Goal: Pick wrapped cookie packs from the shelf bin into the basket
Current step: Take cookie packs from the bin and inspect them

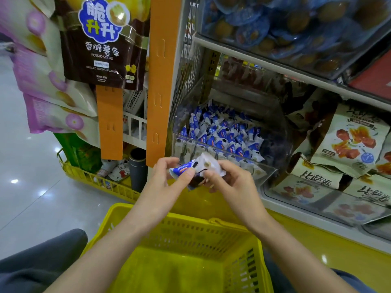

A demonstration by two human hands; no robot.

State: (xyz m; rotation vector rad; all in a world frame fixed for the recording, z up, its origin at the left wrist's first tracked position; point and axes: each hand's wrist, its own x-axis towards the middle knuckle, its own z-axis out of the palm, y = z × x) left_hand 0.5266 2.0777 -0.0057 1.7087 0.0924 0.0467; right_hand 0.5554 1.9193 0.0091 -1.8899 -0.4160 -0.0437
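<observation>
A clear shelf bin holds several blue-and-white wrapped cookie packs. Just below its front edge, both hands hold packs of the same kind. My left hand pinches a blue-and-white cookie pack between thumb and fingers. My right hand grips a white pack from the other side; more wrappers may be bunched beneath, partly hidden by the fingers. A yellow plastic basket sits directly under the hands, its inside bare where visible.
An orange hanging strip with a brown potato-stick bag stands left of the bin. Snack bags fill the shelf on the right. A yellow wire rack with small goods is low on the left.
</observation>
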